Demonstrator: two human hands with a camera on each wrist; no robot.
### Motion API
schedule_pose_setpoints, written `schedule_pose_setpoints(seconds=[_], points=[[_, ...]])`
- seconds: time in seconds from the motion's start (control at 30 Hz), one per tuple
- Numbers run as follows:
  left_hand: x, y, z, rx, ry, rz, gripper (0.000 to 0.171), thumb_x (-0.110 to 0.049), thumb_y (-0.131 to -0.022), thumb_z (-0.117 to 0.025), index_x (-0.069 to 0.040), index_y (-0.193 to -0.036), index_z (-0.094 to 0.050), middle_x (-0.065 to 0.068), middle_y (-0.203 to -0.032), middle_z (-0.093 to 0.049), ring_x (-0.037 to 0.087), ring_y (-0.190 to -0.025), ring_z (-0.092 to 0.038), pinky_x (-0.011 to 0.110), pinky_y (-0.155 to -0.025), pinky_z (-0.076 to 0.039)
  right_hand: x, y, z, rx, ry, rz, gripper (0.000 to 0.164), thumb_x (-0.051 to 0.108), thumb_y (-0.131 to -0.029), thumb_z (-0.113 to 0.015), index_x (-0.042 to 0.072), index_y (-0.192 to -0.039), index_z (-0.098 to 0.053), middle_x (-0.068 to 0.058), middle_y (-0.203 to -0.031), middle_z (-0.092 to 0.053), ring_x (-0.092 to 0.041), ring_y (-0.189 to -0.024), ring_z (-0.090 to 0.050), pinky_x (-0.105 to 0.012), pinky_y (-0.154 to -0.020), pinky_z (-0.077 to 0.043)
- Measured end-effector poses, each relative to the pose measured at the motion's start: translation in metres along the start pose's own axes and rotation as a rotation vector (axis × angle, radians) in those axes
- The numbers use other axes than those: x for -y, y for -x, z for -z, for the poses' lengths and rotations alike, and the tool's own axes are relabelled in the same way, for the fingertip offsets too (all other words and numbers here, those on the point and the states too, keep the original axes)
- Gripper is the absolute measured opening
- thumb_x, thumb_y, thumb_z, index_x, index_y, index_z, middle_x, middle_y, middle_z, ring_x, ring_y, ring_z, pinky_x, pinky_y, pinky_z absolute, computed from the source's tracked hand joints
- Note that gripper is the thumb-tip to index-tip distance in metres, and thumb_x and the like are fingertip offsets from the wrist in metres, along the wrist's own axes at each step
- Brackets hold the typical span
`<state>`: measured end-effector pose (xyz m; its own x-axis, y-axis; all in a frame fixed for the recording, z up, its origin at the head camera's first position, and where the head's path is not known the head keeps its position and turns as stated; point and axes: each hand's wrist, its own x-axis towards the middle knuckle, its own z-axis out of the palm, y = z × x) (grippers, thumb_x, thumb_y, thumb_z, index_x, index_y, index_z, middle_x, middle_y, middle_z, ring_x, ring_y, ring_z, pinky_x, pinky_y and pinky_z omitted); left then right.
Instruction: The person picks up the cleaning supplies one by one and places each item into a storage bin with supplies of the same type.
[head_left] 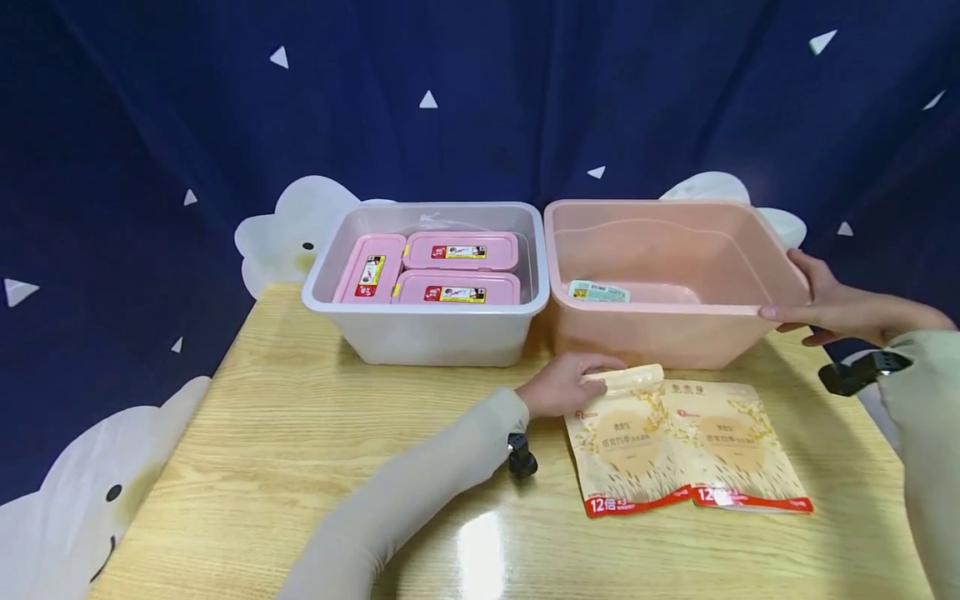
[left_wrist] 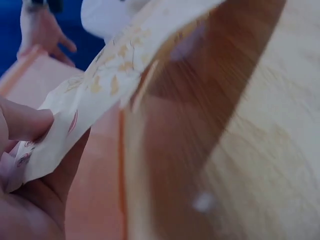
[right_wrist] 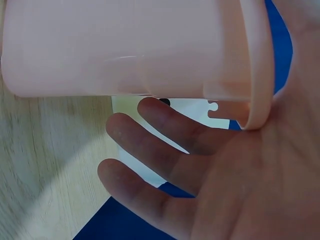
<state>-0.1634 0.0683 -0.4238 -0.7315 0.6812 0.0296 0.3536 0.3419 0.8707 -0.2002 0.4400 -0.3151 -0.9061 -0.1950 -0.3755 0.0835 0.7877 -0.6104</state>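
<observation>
My left hand (head_left: pixel 564 385) pinches the top edge of a cream pouch (head_left: pixel 626 450) with a wheat print and a red band along the bottom. That edge is lifted a little and lies between thumb and fingers in the left wrist view. A second, matching pouch (head_left: pixel 731 446) lies flat against its right side. At the right end of the pink plastic bin (head_left: pixel 637 333), my right hand (head_left: pixel 840 304) rests on the rim. Its thumb lies at the front corner, and three fairly straight fingers (right_wrist: pixel 150 147) extend outside the bin wall.
Left of the pink bin stands a white bin (head_left: pixel 435 337) with three pink lidded boxes (head_left: pixel 461 250) inside. A small pale green labelled item (head_left: pixel 598 292) lies in the pink bin. Both bins sit at the back of the wooden table (head_left: pixel 300 417), before a blue curtain (head_left: pixel 480 150).
</observation>
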Motion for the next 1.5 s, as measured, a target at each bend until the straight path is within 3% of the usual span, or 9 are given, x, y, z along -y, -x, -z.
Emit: schedule_pose_setpoints(seconds=[0.3,0.47,0.53,0.7,0.9,1.07,1.17,1.3,1.5], points=[[-0.061,0.016,0.022,0.045,-0.079,-0.117,0.043,-0.009,-0.101,-0.053,-0.018,-0.142,-0.055,0.001,-0.127,-0.064,0.002,-0.042,-0.04,0.014,-0.046,-0.038,-0.001,0.002,0.008,0.031,0.02,-0.014,0.109,0.045,-0.097,-0.053,0.019,-0.146,0.04,-0.044,-0.148,0.011,-0.06,-0.11,-0.054,-0.057,-0.069,-0.057],[-0.083,0.022,0.036,0.052,-0.149,-0.174,0.043,-0.011,-0.102,-0.051,-0.02,-0.144,-0.053,-0.001,-0.072,-0.054,0.003,-0.041,-0.033,0.014,-0.043,-0.031,-0.003,0.0,0.004,0.047,0.004,-0.011,0.108,0.043,-0.097,-0.054,0.02,-0.147,0.04,-0.043,-0.149,0.012,-0.056,-0.109,-0.057,-0.056,-0.07,-0.057],[-0.09,0.022,0.043,0.047,-0.183,-0.215,0.043,-0.011,-0.102,-0.05,-0.02,-0.144,-0.053,-0.001,-0.073,-0.057,0.004,-0.043,-0.033,0.013,-0.046,-0.032,-0.003,0.0,0.003,0.048,-0.003,-0.005,0.108,0.042,-0.098,-0.054,0.019,-0.146,0.04,-0.043,-0.148,0.011,-0.055,-0.108,-0.058,-0.055,-0.07,-0.057],[-0.114,0.022,0.061,0.106,-0.284,-0.34,0.042,-0.007,-0.101,-0.049,-0.014,-0.142,-0.055,-0.002,-0.127,-0.064,0.003,-0.048,-0.035,0.014,-0.054,-0.035,-0.004,0.002,0.004,0.044,-0.005,-0.003,0.108,0.04,-0.098,-0.054,0.018,-0.146,0.04,-0.044,-0.148,0.013,-0.056,-0.108,-0.058,-0.055,-0.07,-0.057],[-0.151,0.026,0.084,0.144,-0.398,-0.368,0.043,-0.007,-0.099,-0.053,-0.017,-0.141,-0.057,-0.001,-0.121,-0.069,0.005,-0.054,-0.038,0.014,-0.061,-0.038,-0.006,0.003,0.0,0.045,-0.006,-0.022,0.111,0.042,-0.097,-0.055,0.016,-0.145,0.042,-0.045,-0.147,0.014,-0.055,-0.108,-0.059,-0.055,-0.071,-0.057],[-0.188,0.016,0.111,0.111,-0.415,-0.476,0.042,-0.001,-0.097,-0.053,-0.013,-0.136,-0.062,-0.003,-0.136,-0.064,0.003,-0.102,-0.06,0.006,-0.093,-0.041,-0.009,0.008,0.001,0.051,-0.004,-0.012,0.113,0.039,-0.097,-0.056,0.008,-0.143,0.042,-0.047,-0.144,0.015,-0.052,-0.105,-0.061,-0.054,-0.072,-0.057],[-0.211,0.009,0.126,0.094,-0.375,-0.452,0.044,0.001,-0.097,-0.052,-0.015,-0.137,-0.061,-0.005,-0.139,-0.062,0.0,-0.119,-0.056,0.004,-0.097,-0.038,-0.012,0.014,0.0,0.05,-0.006,-0.015,0.111,0.04,-0.098,-0.054,0.009,-0.143,0.043,-0.047,-0.144,0.017,-0.054,-0.106,-0.06,-0.054,-0.072,-0.057],[-0.237,0.0,0.145,0.018,-0.302,-0.356,0.044,-0.002,-0.1,-0.05,-0.017,-0.141,-0.057,-0.008,-0.143,-0.058,0.001,-0.101,-0.06,0.011,-0.073,-0.042,-0.013,0.019,0.001,0.047,-0.004,-0.014,0.11,0.041,-0.099,-0.053,0.017,-0.144,0.044,-0.045,-0.146,0.02,-0.055,-0.107,-0.06,-0.055,-0.072,-0.057],[-0.248,-0.019,0.157,-0.093,-0.287,-0.345,0.045,-0.002,-0.101,-0.046,-0.017,-0.142,-0.056,-0.007,-0.143,-0.059,0.002,-0.101,-0.059,0.014,-0.072,-0.044,-0.012,0.021,0.002,0.028,-0.015,0.002,0.108,0.038,-0.099,-0.052,0.015,-0.144,0.043,-0.044,-0.144,0.004,-0.046,-0.104,-0.064,-0.053,-0.072,-0.058]])
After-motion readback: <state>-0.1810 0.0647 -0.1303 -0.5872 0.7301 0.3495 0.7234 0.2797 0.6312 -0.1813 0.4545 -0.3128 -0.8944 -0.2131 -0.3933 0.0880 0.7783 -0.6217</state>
